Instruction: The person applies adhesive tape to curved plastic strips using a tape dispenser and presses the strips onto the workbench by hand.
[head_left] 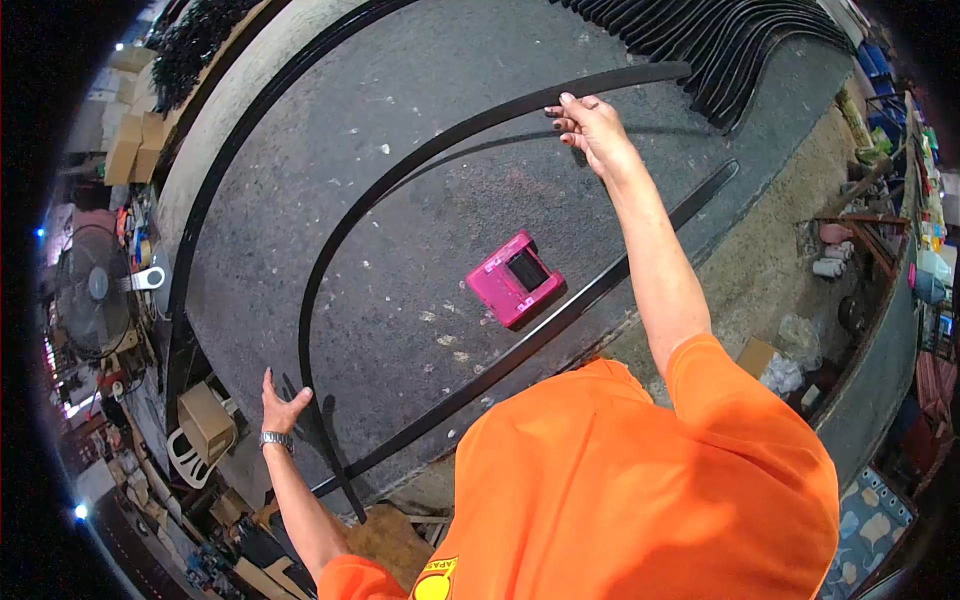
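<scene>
A long black strip (345, 225) curves over the dark worktop. My right hand (592, 130) pinches it near its upper right end, thumb on top and fingers bent beneath. At the lower left, my left hand (283, 405), with a watch at the wrist, has its fingers apart beside the strip's lower part. Whether its thumb touches the strip is unclear. A pink box (495, 305) with a black block in it sits inside the curve. Another black strip (500, 368) lies straight along the near edge of the worktop.
Many wavy black strips (725, 50) lie together at the top right. More long black strips (215, 165) follow the worktop's left edge. A fan (97, 285), a cardboard box (207, 420) and a white chair (190, 462) stand at the left. Clutter fills the right side.
</scene>
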